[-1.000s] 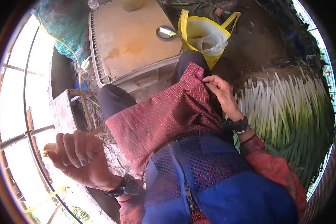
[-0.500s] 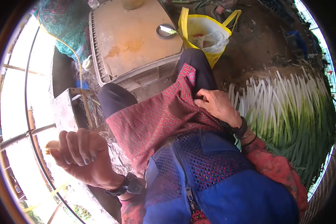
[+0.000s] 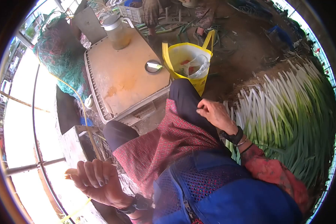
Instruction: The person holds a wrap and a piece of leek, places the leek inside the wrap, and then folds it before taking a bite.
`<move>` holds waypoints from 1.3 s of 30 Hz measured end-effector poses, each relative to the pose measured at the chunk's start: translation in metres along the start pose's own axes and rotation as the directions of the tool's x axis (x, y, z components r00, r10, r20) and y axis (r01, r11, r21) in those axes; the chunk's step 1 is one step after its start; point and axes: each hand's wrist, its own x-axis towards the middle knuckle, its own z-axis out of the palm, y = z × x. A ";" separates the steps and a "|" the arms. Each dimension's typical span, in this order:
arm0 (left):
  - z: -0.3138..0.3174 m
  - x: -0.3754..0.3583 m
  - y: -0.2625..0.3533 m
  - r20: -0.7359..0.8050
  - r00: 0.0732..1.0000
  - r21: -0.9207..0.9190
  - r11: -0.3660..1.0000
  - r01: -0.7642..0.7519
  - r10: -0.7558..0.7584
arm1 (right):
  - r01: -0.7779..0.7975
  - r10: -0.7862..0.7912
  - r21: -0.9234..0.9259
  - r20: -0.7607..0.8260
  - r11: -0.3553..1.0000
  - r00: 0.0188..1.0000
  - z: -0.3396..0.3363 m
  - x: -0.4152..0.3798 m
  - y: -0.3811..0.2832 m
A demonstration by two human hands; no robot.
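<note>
My left hand (image 3: pixel 99 182) is raised at the lower left, its fingers curled toward the palm. Something small and yellowish shows near the thumb tip, too small to name. My right hand (image 3: pixel 215 114) rests over my dark trouser leg (image 3: pixel 188 99), fingers bent and pressed together, beside the red patterned apron (image 3: pixel 164 149). Whether it holds anything is hidden. To its right lies a big pile of green onions (image 3: pixel 280 115), white ends toward the top. The yellow bag (image 3: pixel 199 84) with clear plastic inside stands beyond my knee.
A brown-topped table (image 3: pixel 127 80) bears a jug (image 3: pixel 117 35) and a small black dish (image 3: pixel 153 67). Green netting (image 3: pixel 59 56) is heaped at the left. At the top, another person's legs (image 3: pixel 151 15) show near a crate (image 3: pixel 132 13). Metal bars run down the left.
The view has tilted upward, bringing the jug, the crate and the other person's legs into sight. My right hand has shifted from the apron's edge onto the trouser leg. My left hand stays curled.
</note>
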 end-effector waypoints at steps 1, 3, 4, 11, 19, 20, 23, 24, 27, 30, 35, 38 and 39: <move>0.000 0.000 0.000 -0.001 1.000 0.006 1.000 0.000 0.000 | -0.078 0.078 -0.035 -0.002 0.996 0.997 -0.004 0.004 0.007; 0.002 -0.001 -0.002 -0.016 1.000 -0.006 1.000 0.000 0.000 | -0.078 0.077 -0.172 -0.015 0.982 0.997 -0.003 0.005 0.021; 0.004 -0.001 -0.003 -0.025 1.000 -0.013 1.000 -0.002 0.002 | -0.068 0.065 -0.153 -0.026 0.986 0.998 0.008 0.003 0.030; 0.004 0.001 -0.017 -0.073 0.995 0.000 0.998 0.062 -0.062 | -0.069 0.061 -0.069 -0.108 0.995 0.992 0.045 -0.014 0.032; 0.010 0.017 -0.043 -0.026 0.975 -0.100 0.971 0.217 -0.221 | 0.044 -0.076 -0.237 -0.128 0.971 0.989 0.036 -0.017 0.028; 0.017 0.021 -0.045 0.030 0.972 -0.070 0.969 0.236 -0.234 | 0.131 -0.251 -0.371 -0.298 0.920 0.921 0.051 -0.015 0.042; 0.032 0.027 -0.055 0.083 0.970 0.098 0.970 0.220 -0.229 | 0.069 -0.408 -0.659 -0.377 0.749 0.831 0.058 -0.022 0.045; 0.037 0.027 -0.059 0.078 0.968 0.156 0.962 0.224 -0.238 | 0.062 -0.388 -0.640 -0.383 0.766 0.838 0.054 -0.024 0.040; 0.046 0.023 -0.076 0.055 0.962 0.315 0.919 0.238 -0.268 | 0.000 -0.425 -0.705 -0.427 0.709 0.798 0.042 -0.028 0.030; 0.065 0.024 -0.089 0.037 0.932 0.355 0.877 0.324 -0.360 | -0.091 -0.559 -0.817 -0.466 0.570 0.686 0.051 -0.030 0.037; 0.104 0.029 -0.099 0.087 0.811 0.196 0.808 0.555 -0.579 | 0.079 -0.362 -0.544 -0.437 0.835 0.823 0.051 -0.031 0.047; 0.103 0.031 -0.098 0.121 0.793 0.298 0.784 0.545 -0.597 | 0.035 -0.200 -0.354 -0.442 0.934 0.875 0.048 -0.026 0.040; 0.101 0.031 -0.097 0.135 0.787 0.345 0.773 0.532 -0.602 | 0.022 -0.112 -0.236 -0.376 0.971 0.920 0.039 -0.022 0.028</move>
